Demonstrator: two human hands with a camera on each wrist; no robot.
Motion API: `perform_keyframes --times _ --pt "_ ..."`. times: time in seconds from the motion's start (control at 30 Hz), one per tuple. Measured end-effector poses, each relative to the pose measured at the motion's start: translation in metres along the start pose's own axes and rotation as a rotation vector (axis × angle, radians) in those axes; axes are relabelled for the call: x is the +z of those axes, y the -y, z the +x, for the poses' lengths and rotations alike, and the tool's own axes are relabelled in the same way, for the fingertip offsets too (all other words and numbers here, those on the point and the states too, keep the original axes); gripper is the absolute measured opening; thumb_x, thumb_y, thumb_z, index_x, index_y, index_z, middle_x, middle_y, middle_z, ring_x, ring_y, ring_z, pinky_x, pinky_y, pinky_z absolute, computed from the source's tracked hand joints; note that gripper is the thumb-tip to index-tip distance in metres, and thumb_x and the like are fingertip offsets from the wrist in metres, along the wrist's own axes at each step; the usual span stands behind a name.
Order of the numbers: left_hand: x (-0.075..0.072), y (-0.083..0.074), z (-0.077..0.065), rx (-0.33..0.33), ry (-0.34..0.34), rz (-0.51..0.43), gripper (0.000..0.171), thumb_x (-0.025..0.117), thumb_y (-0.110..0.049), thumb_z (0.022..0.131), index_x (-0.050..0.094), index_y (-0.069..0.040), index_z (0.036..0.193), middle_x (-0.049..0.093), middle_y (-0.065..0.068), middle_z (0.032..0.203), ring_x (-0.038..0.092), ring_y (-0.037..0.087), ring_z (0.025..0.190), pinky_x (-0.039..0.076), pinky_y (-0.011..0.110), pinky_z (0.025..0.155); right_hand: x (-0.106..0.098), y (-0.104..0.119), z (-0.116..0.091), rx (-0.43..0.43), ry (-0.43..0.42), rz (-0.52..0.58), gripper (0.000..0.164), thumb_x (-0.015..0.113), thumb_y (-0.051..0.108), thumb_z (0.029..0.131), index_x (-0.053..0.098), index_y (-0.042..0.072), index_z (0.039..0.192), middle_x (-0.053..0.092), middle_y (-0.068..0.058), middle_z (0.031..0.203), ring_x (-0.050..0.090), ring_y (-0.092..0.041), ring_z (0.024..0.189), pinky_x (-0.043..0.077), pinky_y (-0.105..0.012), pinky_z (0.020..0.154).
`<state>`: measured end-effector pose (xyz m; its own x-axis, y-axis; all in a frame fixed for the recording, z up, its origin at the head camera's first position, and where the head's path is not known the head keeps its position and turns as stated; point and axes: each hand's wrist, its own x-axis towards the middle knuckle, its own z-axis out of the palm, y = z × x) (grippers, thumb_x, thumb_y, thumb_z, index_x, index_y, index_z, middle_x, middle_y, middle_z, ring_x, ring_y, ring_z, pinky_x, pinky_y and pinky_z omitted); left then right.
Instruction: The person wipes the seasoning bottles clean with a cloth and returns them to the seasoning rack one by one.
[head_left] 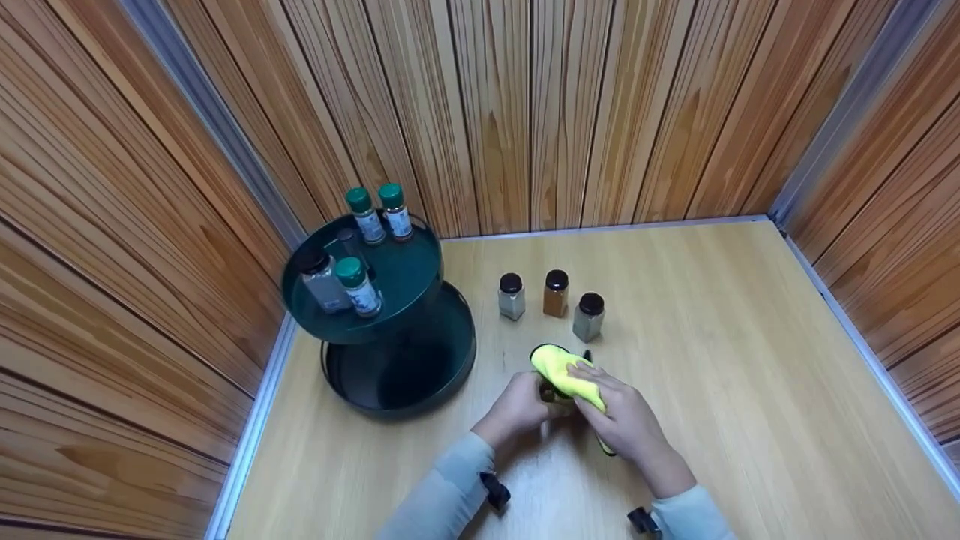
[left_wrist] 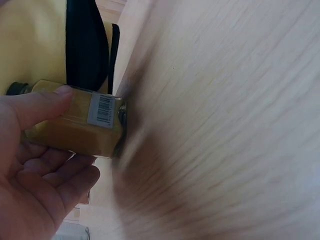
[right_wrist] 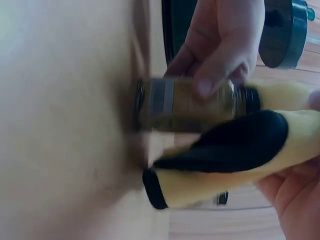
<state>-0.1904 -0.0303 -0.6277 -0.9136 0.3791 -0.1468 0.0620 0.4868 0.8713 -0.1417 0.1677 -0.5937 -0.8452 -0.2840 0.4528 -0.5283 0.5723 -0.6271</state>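
My left hand (head_left: 523,405) grips a square glass spice jar (left_wrist: 75,135) of yellow-brown powder with a barcode label. The thumb lies on one side and the fingers under the other in the left wrist view. Its dark top end points toward the cloth, its base sits close to the tabletop; whether they touch, I cannot tell. A yellow cloth (head_left: 562,373) with black edging is held in my right hand (head_left: 626,416), draped over the jar's top end. In the right wrist view the folded cloth (right_wrist: 225,182) partly hides the jar.
Behind the hands stand three dark-capped jars: a pale one (head_left: 511,301), an orange-brown one (head_left: 555,298) and a greyish one (head_left: 588,322). To the left, a dark green two-tier round rack (head_left: 405,289) carries several jars on its upper tier. Wooden panels (head_left: 487,112) enclose the table.
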Motion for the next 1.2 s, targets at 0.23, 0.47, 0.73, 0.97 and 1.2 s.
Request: perform_keyframes --times 0.23,0.47,0.73,0.97,1.2 --pt "0.0 0.0 0.002 0.038 -0.037 0.115 0.051 0.076 -0.004 0.085 0.064 -0.011 0.134 0.071 -0.006 0.12 0.062 0.004 0.112 0.048 0.027 0.105 0.027 0.018 0.016 0.171 0.03 -0.079 0.044 0.066 0.023 0.098 0.063 0.001 0.137 0.061 -0.009 0.143 0.05 -0.031 0.14 0.035 -0.05 0.118" --pt "0.001 0.002 0.0 0.083 -0.077 0.056 0.057 0.074 -0.014 0.091 0.055 -0.016 0.145 0.064 -0.006 0.138 0.055 0.006 0.13 0.039 0.028 0.115 0.034 0.023 0.008 0.003 0.048 -0.172 0.042 0.067 0.021 0.096 0.066 -0.002 0.131 0.061 -0.013 0.143 0.048 -0.032 0.142 0.032 -0.048 0.121" --pt "0.001 -0.001 0.0 0.111 -0.118 0.093 0.044 0.081 -0.015 0.084 0.068 -0.014 0.126 0.072 -0.007 0.116 0.063 0.002 0.107 0.05 0.024 0.102 0.011 0.006 -0.008 -0.176 -0.002 -0.027 0.037 0.075 0.007 0.088 0.072 0.002 0.124 0.067 -0.008 0.135 0.06 -0.03 0.131 0.036 -0.036 0.117" --pt "0.0 -0.007 0.003 0.019 -0.046 0.062 0.035 0.087 -0.01 0.079 0.073 -0.016 0.11 0.073 -0.011 0.099 0.065 0.003 0.094 0.054 0.027 0.093 -0.001 0.005 -0.008 0.023 -0.062 -0.006 0.038 0.075 0.005 0.088 0.072 0.003 0.126 0.071 -0.004 0.129 0.065 -0.025 0.123 0.041 -0.021 0.11" --pt "0.0 -0.009 0.005 -0.003 0.004 0.062 0.042 0.083 0.001 0.08 0.072 -0.014 0.118 0.074 -0.008 0.105 0.069 0.011 0.102 0.055 0.028 0.095 0.013 0.018 0.007 0.231 -0.026 -0.021 0.04 0.07 0.017 0.096 0.066 0.002 0.133 0.064 -0.007 0.14 0.059 -0.028 0.131 0.046 -0.047 0.109"
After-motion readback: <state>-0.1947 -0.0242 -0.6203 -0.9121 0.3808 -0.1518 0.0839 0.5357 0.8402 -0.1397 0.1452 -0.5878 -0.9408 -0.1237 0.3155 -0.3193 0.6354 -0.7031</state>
